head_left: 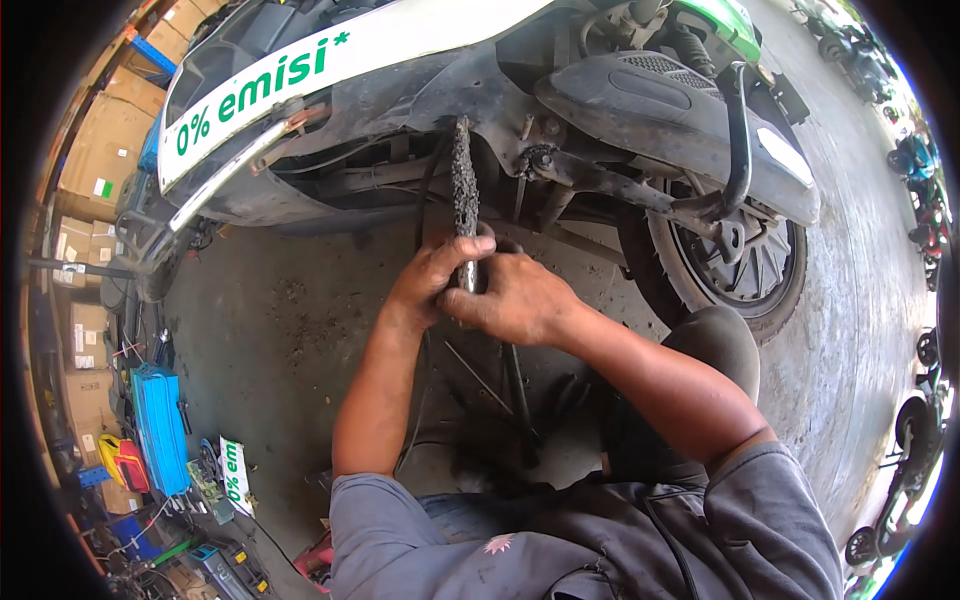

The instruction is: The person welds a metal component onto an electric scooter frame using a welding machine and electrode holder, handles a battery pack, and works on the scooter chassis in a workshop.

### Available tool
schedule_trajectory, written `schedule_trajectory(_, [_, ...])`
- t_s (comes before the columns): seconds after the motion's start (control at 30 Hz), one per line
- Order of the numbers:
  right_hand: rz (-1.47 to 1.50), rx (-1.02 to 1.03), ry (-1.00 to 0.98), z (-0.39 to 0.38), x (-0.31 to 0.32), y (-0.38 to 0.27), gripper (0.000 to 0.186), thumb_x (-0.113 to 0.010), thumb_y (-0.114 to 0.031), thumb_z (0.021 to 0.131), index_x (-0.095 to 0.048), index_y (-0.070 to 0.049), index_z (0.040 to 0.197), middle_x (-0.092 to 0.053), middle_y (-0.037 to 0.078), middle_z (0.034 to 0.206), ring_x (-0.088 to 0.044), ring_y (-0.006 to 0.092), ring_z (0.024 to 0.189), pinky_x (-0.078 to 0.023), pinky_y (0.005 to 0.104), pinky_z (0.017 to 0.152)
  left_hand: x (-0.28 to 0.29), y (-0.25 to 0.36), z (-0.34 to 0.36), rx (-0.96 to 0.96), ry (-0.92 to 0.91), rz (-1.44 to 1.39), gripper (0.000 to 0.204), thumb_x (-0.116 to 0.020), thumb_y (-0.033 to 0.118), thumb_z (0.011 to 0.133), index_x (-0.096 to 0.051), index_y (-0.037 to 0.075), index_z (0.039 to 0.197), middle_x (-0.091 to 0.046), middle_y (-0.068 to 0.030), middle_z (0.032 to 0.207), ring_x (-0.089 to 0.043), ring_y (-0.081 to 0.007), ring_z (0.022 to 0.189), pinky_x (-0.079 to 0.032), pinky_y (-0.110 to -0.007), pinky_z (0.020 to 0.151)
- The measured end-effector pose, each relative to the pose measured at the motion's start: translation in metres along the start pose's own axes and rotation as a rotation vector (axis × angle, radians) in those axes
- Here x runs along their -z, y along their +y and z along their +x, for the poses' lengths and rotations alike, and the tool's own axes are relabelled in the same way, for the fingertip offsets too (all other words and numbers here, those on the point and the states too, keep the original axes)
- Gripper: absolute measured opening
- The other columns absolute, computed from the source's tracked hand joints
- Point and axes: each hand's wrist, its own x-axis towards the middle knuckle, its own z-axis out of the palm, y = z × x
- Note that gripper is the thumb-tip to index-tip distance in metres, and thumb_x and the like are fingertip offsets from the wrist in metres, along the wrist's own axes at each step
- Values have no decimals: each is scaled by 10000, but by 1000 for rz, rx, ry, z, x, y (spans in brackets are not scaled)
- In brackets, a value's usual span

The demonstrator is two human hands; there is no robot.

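Note:
My left hand [435, 275] and my right hand [520, 298] are both closed around the lower end of a narrow metal bar [464, 185]. Dark, crumbly grime coats its upper part, while the lower end between my thumbs looks barer and shinier. The bar points away from me, its far tip reaching up to the dirty underside of a scooter [400, 100]. Whether that tip is fixed to the scooter, I cannot tell. To the right of the tip, a blackened bolt and bracket [540, 160] show on the frame, with the rear wheel [725, 260] farther right.
Cardboard boxes [105, 150] fill shelving along the left. Below them lie a blue toolbox [160, 430] and a red-and-yellow case [122, 462]. Dirt crumbs [295, 310] are scattered on the grey floor. More motorbikes [910, 430] line the right edge. My bent knee [715, 345] is near the wheel.

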Motion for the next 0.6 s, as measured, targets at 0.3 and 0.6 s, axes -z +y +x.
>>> schedule_trajectory(0.3, [-141, -175, -231, -2, 3, 2, 936, -429, -840, 810, -694, 58, 779, -696, 260, 843, -686, 414, 907, -544, 475, 827, -2, 8, -10, 179, 11, 73, 320, -712, 314, 835, -626, 54, 1000, -646, -63, 917, -609, -154, 920, -487, -304, 823])
schedule_trajectory(0.6, [276, -489, -363, -180, 91, -27, 906, -504, -751, 852, -542, 19, 1327, -660, 252, 1178, -622, 357, 1152, -470, 403, 1003, -72, 41, -167, 415, 762, 99, 594, -697, 484, 885, -601, 14, 1236, -645, -92, 1175, -613, -186, 1019, -494, -347, 883])
